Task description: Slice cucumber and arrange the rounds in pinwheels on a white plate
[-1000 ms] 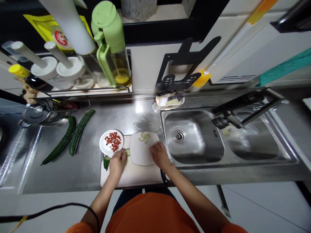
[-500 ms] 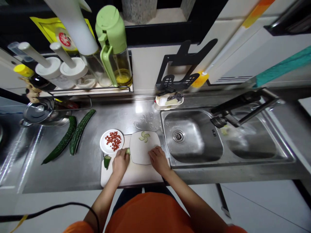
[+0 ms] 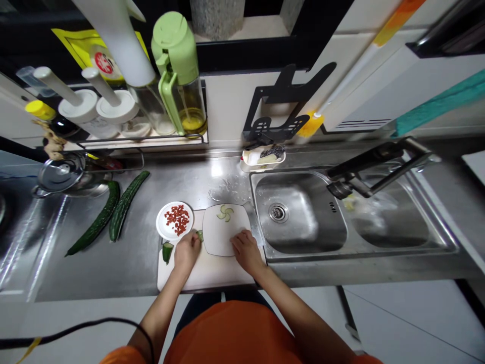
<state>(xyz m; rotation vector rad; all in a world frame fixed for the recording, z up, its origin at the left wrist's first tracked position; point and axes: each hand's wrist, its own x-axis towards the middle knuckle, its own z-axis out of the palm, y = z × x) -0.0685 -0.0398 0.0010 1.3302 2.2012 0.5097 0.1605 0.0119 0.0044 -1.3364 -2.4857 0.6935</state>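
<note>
**Cucumber slice at the plate edge: status and handling notes**

1. Left hand (image 3: 186, 250): sits left of centre in the lower half of the frame, over the cutting board (image 3: 206, 275). Its fingertips are pinched together on a cucumber slice (image 3: 199, 235), which sits right at the left rim of the square plate (image 3: 223, 241).
2. Right hand (image 3: 245, 250): rests on the lower right corner of the square plate with the fingers curled. I cannot tell whether it grips the rim or only lies on it.
3. Plate content: a small pinwheel of slices (image 3: 225, 213) lies in the upper part of the square plate. The rest of its surface is bare.
4. Nearby: a cucumber stub (image 3: 166, 251) lies on the board just left of the left hand. A round dish (image 3: 161, 228) of red bits (image 3: 177, 219) sits above it.

Step in hand, as I judge it: moving one slice from the board onto the square plate to add to the pattern.

Requirements for a next move: keep the pinch light, since the slice is thin and wet. Lift it clear of the rim. Keep the plate braced so the pinwheel is not disturbed.
</note>
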